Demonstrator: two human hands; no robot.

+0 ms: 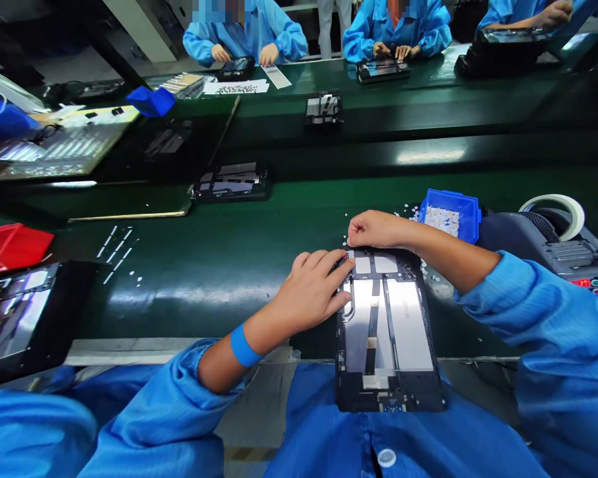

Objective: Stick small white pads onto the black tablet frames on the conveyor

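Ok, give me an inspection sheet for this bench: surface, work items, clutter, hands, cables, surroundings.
Surface: green bench, glossy.
Work items: opened device, its near end past the bench's near edge.
Clutter: white bits in and around a blue bin; white strips lie at left.
Hands: left hand touches the device's far left corner; right hand curled at its far edge, contents unclear.
Cables: flat dark strips inside the device; loose ones cannot be told.
Surroundings: blue-sleeved people across the bench.

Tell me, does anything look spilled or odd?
Yes: tiny white pieces lie scattered on the green table beside the blue bin, which holds similar-looking ones, so some may have spilled. The device also juts past the table's near edge.
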